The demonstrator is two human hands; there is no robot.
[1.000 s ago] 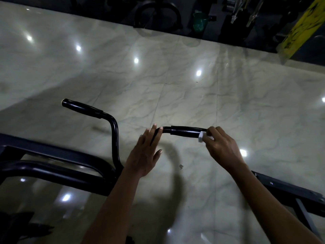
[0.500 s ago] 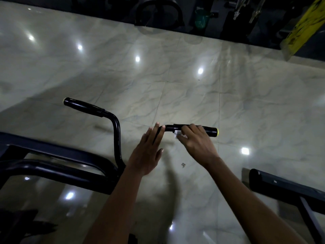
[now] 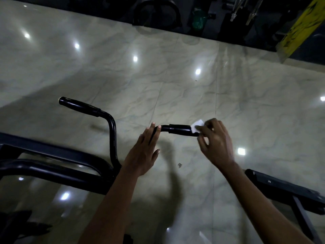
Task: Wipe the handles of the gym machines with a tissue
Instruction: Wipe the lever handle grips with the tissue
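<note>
A black machine handle [image 3: 178,129] with a rubber grip runs left to right in the middle of the view. My right hand [image 3: 215,142] pinches a small white tissue [image 3: 197,128] against the grip's right end, which it hides. My left hand [image 3: 143,151] lies flat with straight fingers on the bare bent tube left of the grip. A second black handle [image 3: 79,106] sticks out to the left on the same bent bar.
The machine's black frame [image 3: 52,166] fills the lower left. A black bench edge [image 3: 281,187] sits at lower right. Glossy marble floor [image 3: 158,76] lies beyond, with dark equipment and a yellow beam [image 3: 299,27] along the far edge.
My right hand slid left along the grip, then back right to its end with the tissue. My left hand stayed on the tube.
</note>
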